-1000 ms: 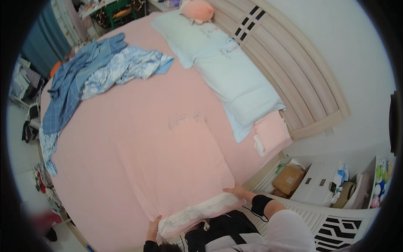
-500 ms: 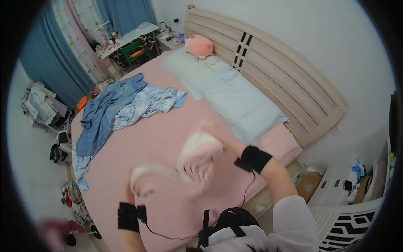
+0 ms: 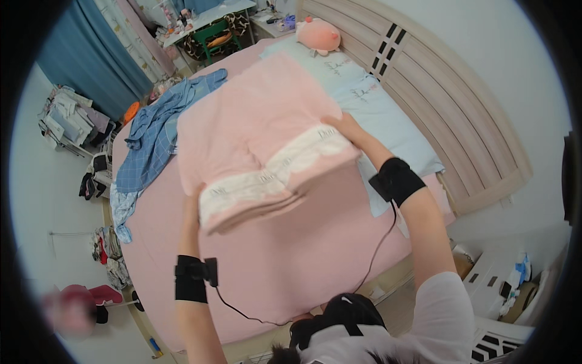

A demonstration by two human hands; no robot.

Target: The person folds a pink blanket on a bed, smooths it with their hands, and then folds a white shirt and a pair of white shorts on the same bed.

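A pink towel (image 3: 254,130) with a white, lettered band hangs in the air above the pink-sheeted bed (image 3: 273,267). It is folded in layers along its near edge, and its far part billows out flat. My right hand (image 3: 341,124) grips it at the right end, beside the white band. At the other end, my left hand (image 3: 194,195) holds the towel's left edge, its fingers mostly hidden by the cloth. Black bands with small boxes and cables are strapped round both forearms.
Left on the bed lie a blue checked cloth (image 3: 148,130) and a light-blue patterned cloth (image 3: 123,209). Pale blue pillows (image 3: 394,130) and a pink plush toy (image 3: 319,36) rest by the wooden headboard (image 3: 448,79). A desk (image 3: 209,19) stands beyond; a white chair (image 3: 494,340) is lower right.
Both hands have risen and moved away from me with the towel. The towel, bunched and blurred before, is now spread out toward the far side, hiding part of the blue cloths.
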